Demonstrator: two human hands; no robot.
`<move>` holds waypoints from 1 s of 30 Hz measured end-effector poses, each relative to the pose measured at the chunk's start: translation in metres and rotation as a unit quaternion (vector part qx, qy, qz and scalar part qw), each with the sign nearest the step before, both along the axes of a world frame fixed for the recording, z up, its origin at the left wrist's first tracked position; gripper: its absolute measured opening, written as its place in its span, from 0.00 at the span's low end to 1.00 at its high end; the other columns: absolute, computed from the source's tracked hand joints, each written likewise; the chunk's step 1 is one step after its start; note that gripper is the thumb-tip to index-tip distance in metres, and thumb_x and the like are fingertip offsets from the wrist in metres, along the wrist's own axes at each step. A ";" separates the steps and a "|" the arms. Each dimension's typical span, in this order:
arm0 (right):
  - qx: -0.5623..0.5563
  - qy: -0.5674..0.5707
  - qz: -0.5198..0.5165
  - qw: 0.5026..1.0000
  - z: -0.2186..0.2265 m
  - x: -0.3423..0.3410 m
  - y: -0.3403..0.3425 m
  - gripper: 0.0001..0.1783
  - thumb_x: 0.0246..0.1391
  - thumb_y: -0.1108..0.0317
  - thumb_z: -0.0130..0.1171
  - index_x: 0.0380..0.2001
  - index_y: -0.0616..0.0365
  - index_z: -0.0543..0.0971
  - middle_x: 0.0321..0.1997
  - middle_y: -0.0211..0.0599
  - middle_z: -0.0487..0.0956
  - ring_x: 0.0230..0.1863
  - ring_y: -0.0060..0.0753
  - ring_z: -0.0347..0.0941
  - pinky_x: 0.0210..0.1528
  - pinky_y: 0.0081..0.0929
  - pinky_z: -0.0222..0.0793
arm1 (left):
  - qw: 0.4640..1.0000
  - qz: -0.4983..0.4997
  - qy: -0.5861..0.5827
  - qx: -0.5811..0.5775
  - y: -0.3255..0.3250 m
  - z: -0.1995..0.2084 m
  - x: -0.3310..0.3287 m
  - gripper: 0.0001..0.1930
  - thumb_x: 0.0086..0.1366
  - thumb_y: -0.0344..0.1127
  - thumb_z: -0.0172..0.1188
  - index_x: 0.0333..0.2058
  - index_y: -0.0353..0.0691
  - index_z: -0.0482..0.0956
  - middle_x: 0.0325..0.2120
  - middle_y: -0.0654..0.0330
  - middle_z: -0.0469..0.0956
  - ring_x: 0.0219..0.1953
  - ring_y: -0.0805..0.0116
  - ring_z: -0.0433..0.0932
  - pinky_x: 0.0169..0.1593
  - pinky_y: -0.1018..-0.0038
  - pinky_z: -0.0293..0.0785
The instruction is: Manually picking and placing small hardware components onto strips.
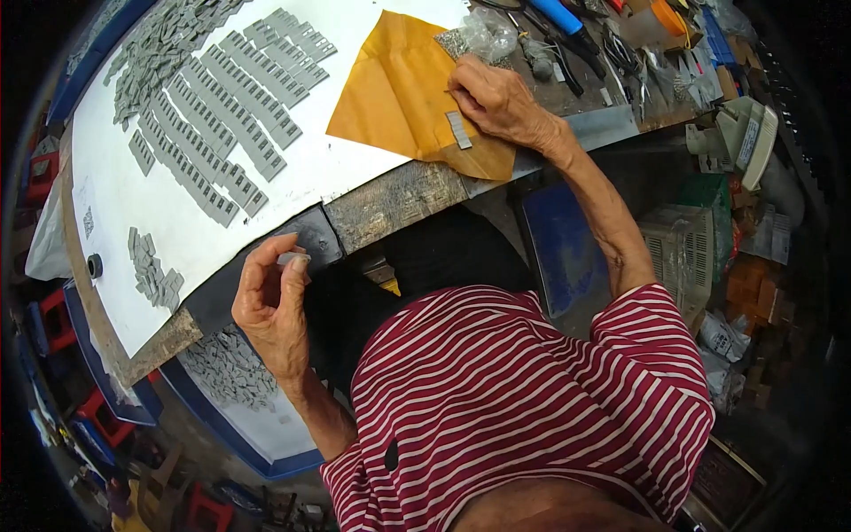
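Observation:
My left hand [273,306] is raised at the table's front edge, with thumb and fingertips pinching a small light-grey piece [292,258]. My right hand [501,99] rests over an orange-yellow sheet [381,84], its fingers curled and pressed together beside a plastic bag of tiny metal parts [454,43]; anything in its fingertips is hidden. Just below that hand, a short grey strip [458,129] lies on the sheet. To the left, flat grey pieces with small dark slots stand in neat slanting rows [199,133] on white paper [306,173].
A heap of loose grey pieces [164,53] lies behind the rows, and a smaller pile [152,270] near the front left. Beneath the table is a blue-rimmed tray [257,461] of grey pieces. Pliers and a blue-handled tool [558,16] crowd the back right.

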State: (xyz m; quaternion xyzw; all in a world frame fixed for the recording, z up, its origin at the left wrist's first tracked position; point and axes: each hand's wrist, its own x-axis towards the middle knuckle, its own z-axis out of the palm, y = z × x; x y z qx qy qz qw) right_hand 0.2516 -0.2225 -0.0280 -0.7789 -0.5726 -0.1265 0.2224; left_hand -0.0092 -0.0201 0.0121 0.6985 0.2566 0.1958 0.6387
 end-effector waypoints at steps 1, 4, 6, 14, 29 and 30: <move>-0.002 0.029 0.006 1.000 0.001 0.000 -0.002 0.07 0.44 0.80 0.53 0.28 0.63 0.67 0.27 0.38 0.68 0.24 0.38 0.69 0.25 0.27 0.64 | 1.000 -0.001 0.000 -0.002 0.000 -0.001 0.001 0.09 0.56 0.25 0.57 0.37 0.35 0.76 0.22 0.68 0.70 0.23 0.84 0.65 0.26 0.88 0.61; -0.002 0.120 0.006 0.993 0.001 0.001 -0.007 0.05 0.46 0.78 0.52 0.28 0.64 0.68 0.26 0.38 0.69 0.25 0.36 0.68 0.28 0.26 0.64 | 1.000 -0.001 -0.001 -0.010 -0.001 -0.003 0.001 0.09 0.56 0.25 0.57 0.37 0.35 0.76 0.22 0.68 0.70 0.22 0.84 0.65 0.26 0.88 0.61; 0.002 0.142 -0.019 0.990 0.003 -0.001 -0.008 0.04 0.47 0.77 0.51 0.29 0.64 0.68 0.26 0.38 0.69 0.26 0.34 0.68 0.29 0.26 0.64 | 1.000 -0.007 0.000 -0.021 0.000 -0.004 0.000 0.09 0.56 0.25 0.57 0.37 0.35 0.75 0.23 0.68 0.70 0.23 0.84 0.65 0.27 0.88 0.61; -0.017 0.170 -0.060 0.983 0.008 0.000 -0.003 0.04 0.49 0.74 0.52 0.28 0.64 0.69 0.25 0.37 0.68 0.26 0.32 0.67 0.30 0.26 0.63 | 0.999 -0.008 0.002 -0.053 0.000 -0.002 -0.002 0.10 0.57 0.24 0.55 0.39 0.32 0.74 0.27 0.61 0.75 0.25 0.79 0.72 0.31 0.86 0.69; -0.029 0.162 -0.055 0.985 0.009 -0.005 0.000 0.05 0.47 0.75 0.51 0.27 0.64 0.67 0.25 0.39 0.68 0.25 0.38 0.68 0.29 0.29 0.64 | 0.994 -0.024 -0.032 -0.101 -0.001 -0.005 -0.004 0.11 0.58 0.22 0.53 0.41 0.29 0.72 0.28 0.57 0.76 0.27 0.75 0.75 0.33 0.83 0.73; -0.025 0.148 -0.048 0.987 0.009 -0.005 0.001 0.04 0.47 0.76 0.50 0.27 0.64 0.67 0.25 0.39 0.68 0.25 0.38 0.68 0.28 0.30 0.64 | 0.994 -0.024 -0.031 -0.100 -0.002 -0.005 -0.005 0.11 0.58 0.22 0.53 0.41 0.29 0.72 0.28 0.56 0.76 0.27 0.74 0.76 0.33 0.83 0.73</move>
